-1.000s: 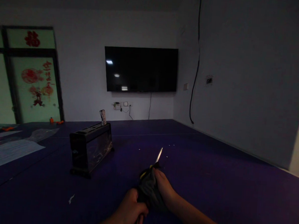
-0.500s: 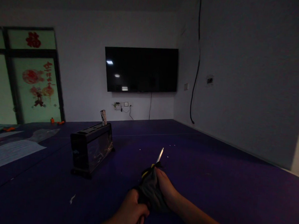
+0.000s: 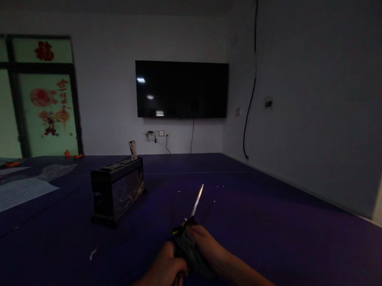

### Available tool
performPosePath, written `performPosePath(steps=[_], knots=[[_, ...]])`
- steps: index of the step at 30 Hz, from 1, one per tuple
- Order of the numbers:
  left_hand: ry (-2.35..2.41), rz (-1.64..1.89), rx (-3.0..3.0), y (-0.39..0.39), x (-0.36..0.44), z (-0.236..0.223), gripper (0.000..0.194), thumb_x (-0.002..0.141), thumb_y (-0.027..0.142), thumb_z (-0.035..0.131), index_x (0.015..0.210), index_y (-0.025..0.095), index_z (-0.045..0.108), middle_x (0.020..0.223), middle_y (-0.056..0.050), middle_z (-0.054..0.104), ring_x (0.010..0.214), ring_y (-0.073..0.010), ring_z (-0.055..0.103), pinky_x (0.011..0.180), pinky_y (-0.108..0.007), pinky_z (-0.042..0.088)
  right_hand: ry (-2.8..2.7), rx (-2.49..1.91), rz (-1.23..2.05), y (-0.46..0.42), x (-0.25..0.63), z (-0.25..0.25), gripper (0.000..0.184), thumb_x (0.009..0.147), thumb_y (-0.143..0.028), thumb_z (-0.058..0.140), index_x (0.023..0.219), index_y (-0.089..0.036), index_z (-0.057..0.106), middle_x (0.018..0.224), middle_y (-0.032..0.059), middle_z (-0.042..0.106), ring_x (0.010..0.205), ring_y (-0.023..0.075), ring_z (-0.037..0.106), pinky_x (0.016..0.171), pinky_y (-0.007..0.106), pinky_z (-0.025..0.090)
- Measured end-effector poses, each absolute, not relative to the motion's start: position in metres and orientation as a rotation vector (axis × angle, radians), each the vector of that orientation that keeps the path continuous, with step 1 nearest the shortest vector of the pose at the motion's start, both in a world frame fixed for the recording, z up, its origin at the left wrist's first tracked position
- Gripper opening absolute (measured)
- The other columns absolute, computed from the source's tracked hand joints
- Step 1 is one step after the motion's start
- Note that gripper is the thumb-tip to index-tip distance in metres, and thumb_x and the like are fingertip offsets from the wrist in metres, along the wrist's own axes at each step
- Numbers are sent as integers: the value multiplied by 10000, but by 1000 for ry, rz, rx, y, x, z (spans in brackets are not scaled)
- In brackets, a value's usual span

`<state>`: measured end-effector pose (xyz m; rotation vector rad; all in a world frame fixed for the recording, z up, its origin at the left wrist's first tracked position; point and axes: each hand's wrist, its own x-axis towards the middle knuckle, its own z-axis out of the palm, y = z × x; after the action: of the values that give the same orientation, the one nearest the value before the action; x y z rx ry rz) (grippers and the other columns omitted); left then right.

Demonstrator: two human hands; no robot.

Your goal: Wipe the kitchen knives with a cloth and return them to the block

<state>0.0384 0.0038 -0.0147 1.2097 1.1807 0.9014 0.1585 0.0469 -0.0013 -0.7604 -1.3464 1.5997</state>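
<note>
A narrow shiny blade (image 3: 197, 200) points up and away, tilted slightly right, out of a dark grey cloth (image 3: 187, 248) with a bit of yellow at its upper edge. My right hand (image 3: 206, 243) is closed on the cloth around the blade's lower part. Below and to the left, my left hand (image 3: 168, 269) is closed in a fist at the cloth's lower end; what lies inside its fingers is hidden. A black knife block (image 3: 119, 192) with clear side panels stands to the left, apart from both hands, with a mottled handle (image 3: 132, 150) sticking up from its top.
The dark purple tabletop (image 3: 256, 233) carries small white scraps and a white strip (image 3: 92, 253). Printed paper (image 3: 18, 195), clear plastic (image 3: 56, 171) and orange items (image 3: 12, 164) lie at the left. Beyond are a wall-mounted television (image 3: 183, 90) and a hanging cable (image 3: 251, 99).
The blade, the cloth and my right hand have shifted left and slightly down, and more of the blade shows. My left hand has barely moved, and the knife block stays in place.
</note>
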Motion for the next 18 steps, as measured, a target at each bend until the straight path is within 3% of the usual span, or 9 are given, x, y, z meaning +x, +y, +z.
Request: performPosePath(steps=[7,18], knots=[[1140,920,1214,5,38,-21,375,539,95,426,912,116,454,322,80,453,218,-102,392,253,-170,275,-1430,-663,1565,47,160,2,217,614,-324,680,707,-135,627,623,13,620,563,132,559,585,248,417],[1127,873,1261,4,38,-16,374,526,111,404,894,91,465,264,71,415,215,-124,387,236,-174,262,-1433,-705,1473,45,157,1,281,629,-408,664,708,-139,638,611,13,621,580,150,561,573,257,406]])
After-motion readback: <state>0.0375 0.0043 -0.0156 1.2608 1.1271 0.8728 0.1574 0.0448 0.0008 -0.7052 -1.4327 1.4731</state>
